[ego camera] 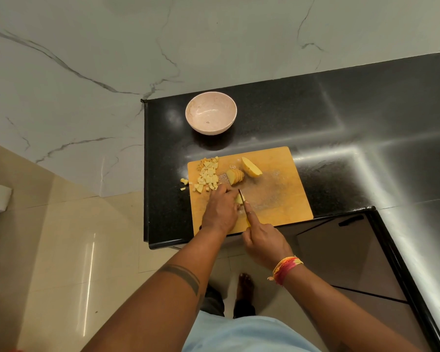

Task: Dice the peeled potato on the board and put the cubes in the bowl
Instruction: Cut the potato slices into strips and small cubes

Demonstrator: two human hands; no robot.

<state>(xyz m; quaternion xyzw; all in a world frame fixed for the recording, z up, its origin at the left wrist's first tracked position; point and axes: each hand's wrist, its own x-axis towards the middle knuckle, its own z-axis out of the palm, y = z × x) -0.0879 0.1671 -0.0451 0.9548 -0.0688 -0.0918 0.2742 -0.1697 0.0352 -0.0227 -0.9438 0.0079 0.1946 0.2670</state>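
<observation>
On the wooden cutting board (285, 199) my left hand (220, 212) holds down a small piece of potato (238, 199) with curled fingers. My right hand (262, 237) grips a knife (241, 195), forefinger along its back, the blade against that piece. A fan of potato slices (235, 177) and an uncut half potato (250, 167) lie further back. Several potato cubes (207, 177) are heaped at the board's left edge, a few (184, 181) spilled onto the counter. The pale pink bowl (210, 113) behind the board holds nothing.
The black granite counter (341, 123) runs right and turns toward me along the right side. Its left edge (145, 174) drops to the tiled floor. Dark cabinet fronts (346, 250) sit below the board's near edge. A marble wall rises behind.
</observation>
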